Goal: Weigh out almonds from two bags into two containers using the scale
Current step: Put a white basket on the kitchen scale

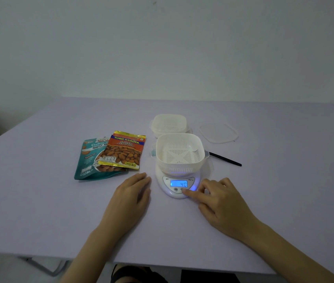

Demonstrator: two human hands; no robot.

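A white scale [177,187] with a lit blue display stands near the table's middle. On its platform sits a white container [180,153] with a slotted basket insert, holding no almonds. A second white container [169,124] stands just behind it. Two almond bags lie to the left: a teal one [89,160] and a red-and-gold one [124,150] overlapping it. My left hand [130,196] rests flat on the table left of the scale. My right hand [221,201] has its index fingertip on the scale's front button area, the other fingers curled.
A clear lid [218,132] lies on the lilac table [39,201] behind and right of the scale. A thin black-handled tool [224,158] lies right of the container. A small teal object [153,153] sits at the container's left. A wall rises behind the table.
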